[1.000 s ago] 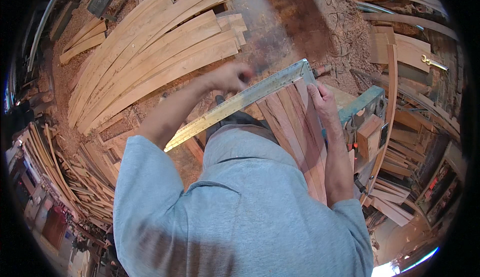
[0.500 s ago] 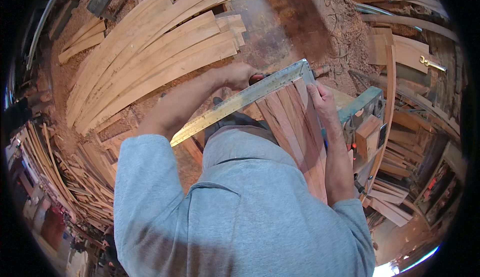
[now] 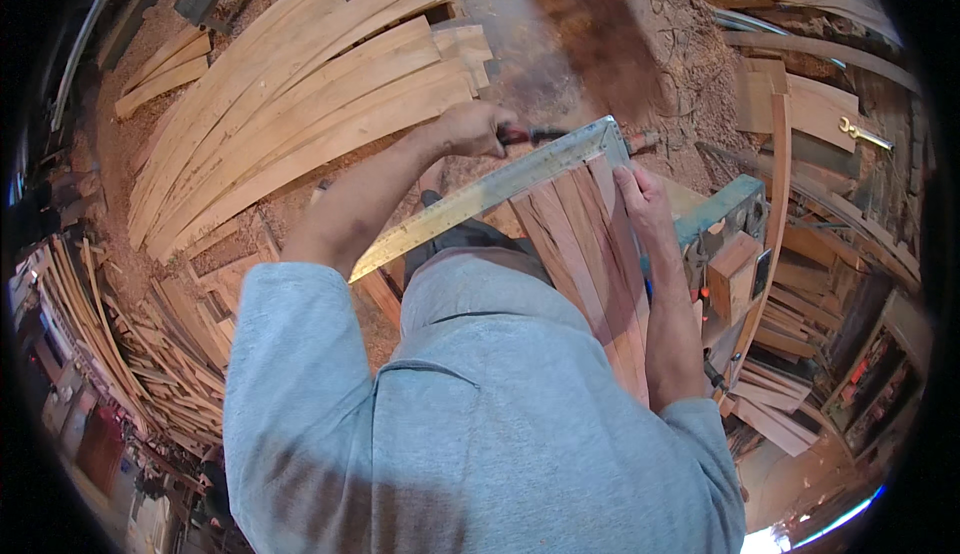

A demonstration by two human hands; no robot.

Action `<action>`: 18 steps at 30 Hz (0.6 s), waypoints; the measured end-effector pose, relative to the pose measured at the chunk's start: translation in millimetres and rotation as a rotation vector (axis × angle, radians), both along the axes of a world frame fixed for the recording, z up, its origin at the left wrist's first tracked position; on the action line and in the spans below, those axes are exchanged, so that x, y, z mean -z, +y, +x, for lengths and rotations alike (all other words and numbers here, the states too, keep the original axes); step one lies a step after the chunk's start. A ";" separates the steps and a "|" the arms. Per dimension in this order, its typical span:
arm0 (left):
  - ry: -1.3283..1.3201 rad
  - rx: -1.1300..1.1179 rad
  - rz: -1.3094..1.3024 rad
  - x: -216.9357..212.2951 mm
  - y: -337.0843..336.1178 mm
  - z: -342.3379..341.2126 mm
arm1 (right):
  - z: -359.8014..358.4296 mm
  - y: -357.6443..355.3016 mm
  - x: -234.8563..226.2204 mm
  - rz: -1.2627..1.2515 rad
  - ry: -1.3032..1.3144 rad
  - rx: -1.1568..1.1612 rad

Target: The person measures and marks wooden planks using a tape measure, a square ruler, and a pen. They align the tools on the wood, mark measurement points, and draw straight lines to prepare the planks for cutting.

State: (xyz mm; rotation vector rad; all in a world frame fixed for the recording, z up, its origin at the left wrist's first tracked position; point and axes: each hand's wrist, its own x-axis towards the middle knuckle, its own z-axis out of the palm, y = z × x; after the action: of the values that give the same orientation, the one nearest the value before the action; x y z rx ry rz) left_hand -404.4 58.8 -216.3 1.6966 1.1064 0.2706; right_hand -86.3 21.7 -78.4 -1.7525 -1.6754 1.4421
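Note:
My left hand [image 3: 478,128] is closed around a dark red-tipped pencil [image 3: 530,136], held just beyond the far edge of a steel framing square [image 3: 480,194]. The square's long arm lies across the far ends of several reddish boards [image 3: 585,254] set side by side. Its corner sits at the boards' far right. My right hand [image 3: 640,196] presses flat on the square's short arm and the right-hand board. My grey-sleeved torso hides the boards' near ends.
A big stack of pale curved planks [image 3: 300,94] lies to the left on a sawdust-covered floor [image 3: 600,44]. A green machine [image 3: 728,216] with a wooden block stands right of the boards. More planks and offcuts [image 3: 120,344] are heaped at the left and right edges.
My left hand was blurred in motion a second ago and now holds steady, with the pencil pointing toward the square's corner. The right hand and the square have stayed put.

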 end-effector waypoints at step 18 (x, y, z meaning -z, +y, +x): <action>-0.074 0.153 -0.299 -0.5 -27.3 -31.9 | 0.8 -1.2 5.1 0.003 0.006 0.044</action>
State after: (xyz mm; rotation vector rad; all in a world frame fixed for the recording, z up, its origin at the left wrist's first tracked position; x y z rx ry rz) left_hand -436.3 31.6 -215.7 1.4821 0.9072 0.0655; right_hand -85.6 20.5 -83.5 -1.7706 -1.6253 1.4235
